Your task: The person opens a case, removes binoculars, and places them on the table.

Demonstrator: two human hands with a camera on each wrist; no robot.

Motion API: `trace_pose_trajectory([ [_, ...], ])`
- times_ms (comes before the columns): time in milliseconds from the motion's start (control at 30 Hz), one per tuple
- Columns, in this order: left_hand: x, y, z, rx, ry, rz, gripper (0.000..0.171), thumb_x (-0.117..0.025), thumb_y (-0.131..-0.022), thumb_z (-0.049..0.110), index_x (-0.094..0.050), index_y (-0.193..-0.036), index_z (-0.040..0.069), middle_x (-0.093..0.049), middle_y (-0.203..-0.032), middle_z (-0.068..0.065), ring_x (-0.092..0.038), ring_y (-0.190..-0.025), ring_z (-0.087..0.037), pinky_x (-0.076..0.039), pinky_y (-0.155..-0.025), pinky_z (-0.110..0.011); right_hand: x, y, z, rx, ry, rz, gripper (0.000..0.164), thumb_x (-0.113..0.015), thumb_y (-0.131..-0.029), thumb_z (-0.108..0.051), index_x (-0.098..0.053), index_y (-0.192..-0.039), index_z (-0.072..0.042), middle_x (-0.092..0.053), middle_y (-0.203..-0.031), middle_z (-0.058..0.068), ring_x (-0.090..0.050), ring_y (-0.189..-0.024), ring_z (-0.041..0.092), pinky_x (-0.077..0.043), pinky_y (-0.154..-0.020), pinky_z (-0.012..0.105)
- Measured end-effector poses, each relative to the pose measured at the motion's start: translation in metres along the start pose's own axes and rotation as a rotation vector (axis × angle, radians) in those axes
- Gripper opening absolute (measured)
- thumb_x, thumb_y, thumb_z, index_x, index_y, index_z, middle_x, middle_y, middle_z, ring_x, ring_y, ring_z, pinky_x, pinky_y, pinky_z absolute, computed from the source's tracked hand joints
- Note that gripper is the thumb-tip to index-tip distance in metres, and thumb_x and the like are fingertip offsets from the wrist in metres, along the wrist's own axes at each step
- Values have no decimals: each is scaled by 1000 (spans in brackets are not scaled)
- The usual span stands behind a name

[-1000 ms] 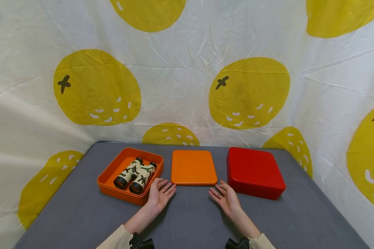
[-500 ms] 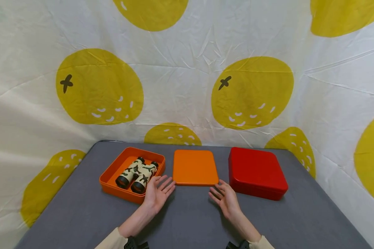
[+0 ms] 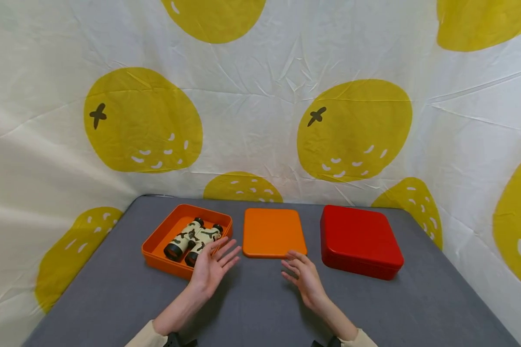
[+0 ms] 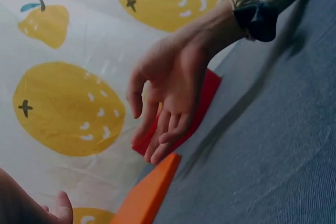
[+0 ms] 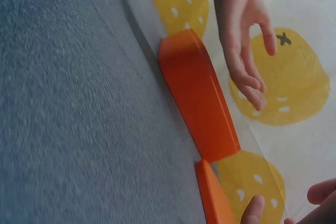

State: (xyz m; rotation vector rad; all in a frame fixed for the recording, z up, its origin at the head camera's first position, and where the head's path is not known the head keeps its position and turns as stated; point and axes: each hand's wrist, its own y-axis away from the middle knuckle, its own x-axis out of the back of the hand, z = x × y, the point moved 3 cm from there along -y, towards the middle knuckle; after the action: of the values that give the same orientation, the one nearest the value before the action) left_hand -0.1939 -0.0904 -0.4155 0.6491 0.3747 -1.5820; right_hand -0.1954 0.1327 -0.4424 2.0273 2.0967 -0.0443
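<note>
My left hand [image 3: 209,270] is held palm up with its fingers spread and relaxed. It overlaps the near right corner of an open orange box [image 3: 158,262] in the head view. Camouflage-patterned binoculars [image 3: 183,241] with black ends lie in that box, partly hidden behind the hand. My right hand [image 3: 305,279] has loosely bent fingers and a palm turned inward; nothing is in it. Its fingertips overlap the front edge of a flat orange lid [image 3: 273,233]. From the left wrist, the right hand [image 4: 176,87] appears above the table, apart from the lid [image 4: 149,192].
To the right stands a closed red box [image 3: 360,241]. Grey cloth covers the table [image 3: 252,308], and a white curtain with yellow fruit prints [image 3: 247,120] hangs behind it and along both sides.
Both hands drift slightly left, the left one now covering more of the binoculars. The right fingers bend a little more. The head view has turned slightly left; boxes and lid stay in place.
</note>
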Motion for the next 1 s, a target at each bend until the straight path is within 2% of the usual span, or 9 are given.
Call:
trace_pose_trajectory([
  [200, 7, 4, 11, -31, -100, 11, 46, -31, -97, 28, -29, -136, 4, -54, -122, -3, -48, -120, -27, -40, -99, -36, -14, 2, -4, 8, 65, -38, 44, -41, -91, -13, -34, -130, 7, -36, -134, 24, -50, -113, 32, -49, -87, 36],
  [433, 22, 14, 33, -64, -232, 103, 38, -36, -96, 20, -35, -131, 6, -60, -107, 7, -60, -104, -19, -49, -87, -31, -30, 3, -6, 59, 139, -126, 42, -43, -92, -15, -35, -128, 7, -39, -131, 26, -48, -114, 33, -49, -86, 35],
  [567, 35, 20, 50, -118, -289, 151, 32, -37, -96, 16, -38, -126, 8, -63, -95, 13, -63, -95, -12, -51, -80, -28, -39, 3, -6, 78, 205, -180, 43, -44, -92, -15, -34, -127, 7, -41, -129, 27, -46, -116, 38, -48, -86, 37],
  [700, 50, 24, 68, -224, -321, 229, 24, -41, -95, 15, -43, -118, 10, -64, -89, 15, -64, -86, -7, -52, -74, -25, -51, 3, -7, 98, 279, -230, 43, -45, -92, -17, -36, -127, 6, -43, -128, 27, -45, -115, 39, -48, -86, 39],
  [867, 70, 23, 88, -399, -387, 397, 20, -44, -92, 11, -49, -112, 11, -63, -88, 12, -64, -77, -4, -52, -65, -22, -69, 1, -10, 108, 324, -263, 40, -47, -91, -16, -41, -125, 4, -47, -125, 25, -49, -111, 34, -48, -83, 38],
  [1000, 86, 19, 98, -496, -442, 507, 20, -44, -91, 5, -53, -107, 13, -61, -86, 10, -62, -72, -2, -51, -60, -18, -83, -2, -12, 115, 351, -291, 39, -49, -89, -15, -43, -124, 3, -49, -123, 23, -52, -108, 30, -48, -81, 37],
])
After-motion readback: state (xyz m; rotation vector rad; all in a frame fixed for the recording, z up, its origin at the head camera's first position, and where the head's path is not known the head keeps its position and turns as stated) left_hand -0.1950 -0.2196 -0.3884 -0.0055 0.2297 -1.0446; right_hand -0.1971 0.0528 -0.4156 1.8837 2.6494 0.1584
